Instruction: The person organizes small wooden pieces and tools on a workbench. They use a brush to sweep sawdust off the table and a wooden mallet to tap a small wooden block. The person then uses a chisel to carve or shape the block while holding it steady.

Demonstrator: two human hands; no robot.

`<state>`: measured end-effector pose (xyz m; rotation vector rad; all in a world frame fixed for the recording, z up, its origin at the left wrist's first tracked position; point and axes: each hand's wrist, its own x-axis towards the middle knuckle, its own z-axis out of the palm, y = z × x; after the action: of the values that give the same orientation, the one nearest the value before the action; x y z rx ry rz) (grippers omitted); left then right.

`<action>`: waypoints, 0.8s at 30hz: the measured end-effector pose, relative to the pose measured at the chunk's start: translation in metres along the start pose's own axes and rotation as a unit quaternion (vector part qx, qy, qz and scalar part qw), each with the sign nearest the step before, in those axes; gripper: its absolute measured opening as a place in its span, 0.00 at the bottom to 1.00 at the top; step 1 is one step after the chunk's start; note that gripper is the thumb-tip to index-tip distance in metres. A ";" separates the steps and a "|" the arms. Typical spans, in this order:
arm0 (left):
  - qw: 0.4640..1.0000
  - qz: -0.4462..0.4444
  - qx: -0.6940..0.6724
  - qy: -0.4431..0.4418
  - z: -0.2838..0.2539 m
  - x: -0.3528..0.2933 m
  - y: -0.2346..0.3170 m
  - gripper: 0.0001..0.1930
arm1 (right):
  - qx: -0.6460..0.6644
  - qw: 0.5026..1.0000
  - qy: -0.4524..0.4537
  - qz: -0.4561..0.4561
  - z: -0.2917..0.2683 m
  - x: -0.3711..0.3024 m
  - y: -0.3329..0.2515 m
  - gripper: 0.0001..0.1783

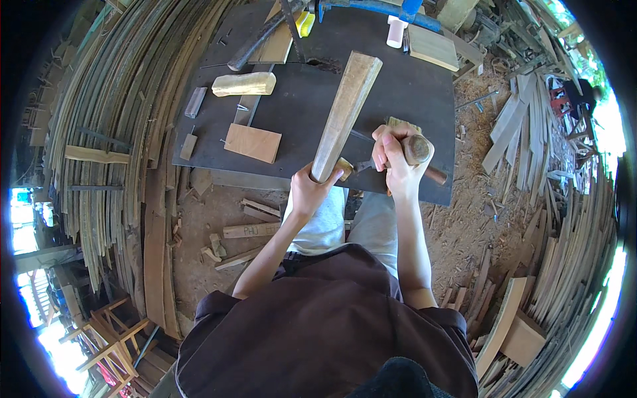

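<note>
Your left hand [310, 189] is clenched around the near end of a long tapered plank of pale brown wood [345, 116], which slants up and away from you across the dark flat work board [411, 93] lying on the sawdust-strewn ground. Your right hand [397, 162] is wrapped tight around the rounded wooden handle of a hand tool [419, 151], fingers curled over the top; a thin metal part of the tool reaches left toward the plank's near end, where a small pale wooden piece [344, 167] sits just beside your left thumb. Whether the metal actually touches the plank cannot be told. Further out on the board, well apart from your hands, lie a flat rectangular block of light orange-brown wood [252, 142], a chunky rounded pale yellow wood offcut [244, 83] and a small grey rectangular block [196, 101]. At the far edge of the board a blue metal bar [385, 8] runs across, with a white cylindrical bottle [396, 31] just below it. Curved stacks of thin wooden slats [113, 126] ring the ground to your left, and loose wooden strips [531, 119] lie scattered to your right.
</note>
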<state>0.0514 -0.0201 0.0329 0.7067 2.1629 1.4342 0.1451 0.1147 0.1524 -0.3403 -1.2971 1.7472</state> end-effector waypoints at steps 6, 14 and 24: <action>1.000 -0.013 -0.004 -0.003 -0.001 0.001 0.001 0.17 | -0.017 0.999 0.033 0.000 0.005 0.004 0.000 0.07; 0.999 -0.049 -0.002 -0.018 -0.005 0.002 0.010 0.16 | -0.033 0.998 0.037 0.029 0.010 0.010 -0.001 0.08; 0.997 0.049 0.063 0.022 -0.052 0.007 0.024 0.18 | -0.053 0.998 0.031 0.029 0.007 0.007 0.000 0.08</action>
<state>0.0182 -0.0444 0.0734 0.8447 2.2977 1.3828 0.1365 0.1157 0.1569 -0.4931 -1.3498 1.7062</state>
